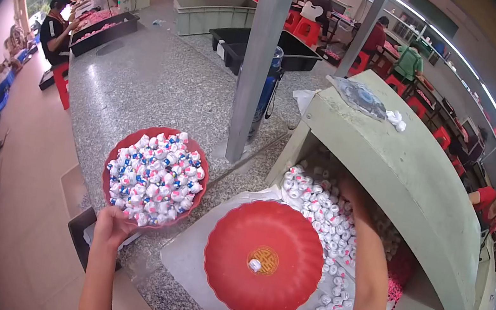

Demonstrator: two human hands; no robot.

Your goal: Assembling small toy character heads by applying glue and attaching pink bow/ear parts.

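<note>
My left hand (113,226) grips the near rim of a red scalloped bowl (108,180), its thumb over the edge. That bowl is heaped with small white figure heads (155,173) marked in pink and blue. My right arm reaches into a pale green hooded booth (416,148). There my right hand (349,187) is at a pile of small white heads (323,208); its fingers are hidden and dim. Between my arms, on white paper (188,255), sits a second red scalloped bowl (265,234) with a gold emblem and a single white piece (254,264) in it.
A grey metal post (259,67) rises from the speckled stone table (144,75), with a dark blue bottle (267,90) behind it. Black tray (304,57) and grey-green bin (211,15) stand farther back. Several people work at other tables. Pink pieces (395,283) lie inside the booth.
</note>
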